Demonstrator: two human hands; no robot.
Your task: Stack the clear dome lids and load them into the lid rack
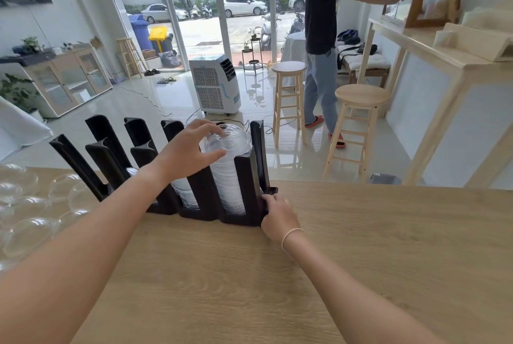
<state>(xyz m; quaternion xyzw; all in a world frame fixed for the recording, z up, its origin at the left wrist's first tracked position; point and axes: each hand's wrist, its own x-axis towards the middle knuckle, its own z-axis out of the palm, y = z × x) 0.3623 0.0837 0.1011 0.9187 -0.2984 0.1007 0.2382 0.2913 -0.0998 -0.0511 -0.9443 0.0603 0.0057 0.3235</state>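
A black lid rack [244,177] with several upright slots stands on the wooden table. Its rightmost slot holds a tall stack of clear dome lids [229,168]. My left hand [188,150] rests on the top of that stack, fingers curled over the uppermost dome. My right hand [277,214] grips the rack's lower right corner at the base. A shorter stack of lids [184,193] sits in the slot to the left, partly hidden by my left forearm. Loose clear dome lids [30,204] lie spread on the table at the far left.
The wooden table [361,246] stretches to the right and toward me. Beyond its far edge are two wooden stools [358,121], a white portable air cooler [215,85], and a person standing at a counter on the right.
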